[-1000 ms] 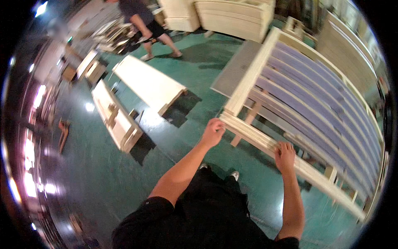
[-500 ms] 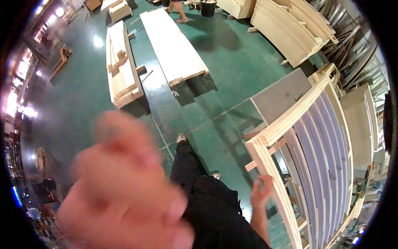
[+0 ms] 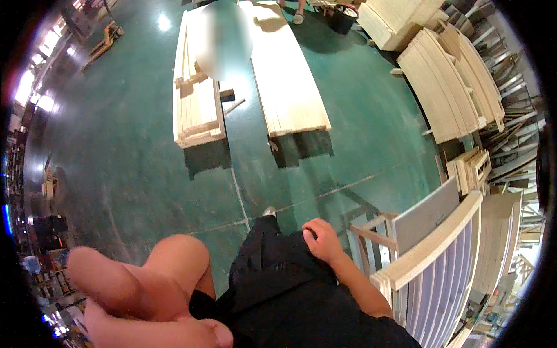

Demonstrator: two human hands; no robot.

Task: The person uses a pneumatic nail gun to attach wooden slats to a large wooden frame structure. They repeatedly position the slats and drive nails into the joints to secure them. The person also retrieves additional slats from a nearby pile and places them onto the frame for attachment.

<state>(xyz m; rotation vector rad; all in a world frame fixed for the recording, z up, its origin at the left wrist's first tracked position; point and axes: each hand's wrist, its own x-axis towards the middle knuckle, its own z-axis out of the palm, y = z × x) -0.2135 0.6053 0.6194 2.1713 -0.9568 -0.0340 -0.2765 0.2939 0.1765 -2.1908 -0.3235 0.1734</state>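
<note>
My left hand [image 3: 145, 290] looms large at the lower left, close to the camera. Its fingers are bent but apart, and I see nothing between them. In front of my dark clothing hangs my right hand [image 3: 324, 240], loosely curled with a gap between thumb and finger; nothing shows in it. Right of that arm stands a pale wooden frame [image 3: 432, 238] with grey-purple slats [image 3: 438, 284], and neither hand touches it. A grey panel [image 3: 426, 217] leans behind the frame. One shoe [image 3: 269, 212] shows on the green floor below me.
Ahead lie two long stacks of pale boards, a left stack [image 3: 200, 119] and a right stack [image 3: 296, 98]. Curved wooden panels [image 3: 444, 87] stand at the far right near a black bucket [image 3: 342, 20]. Another person's foot [image 3: 299, 17] shows at the top. A pallet jack [image 3: 104, 43] stands far left.
The view has shifted, with the board stacks and slatted frame now lower and farther right. My left hand has dropped lower; my right hand has swung forward, away from the frame, its fingers more curled.
</note>
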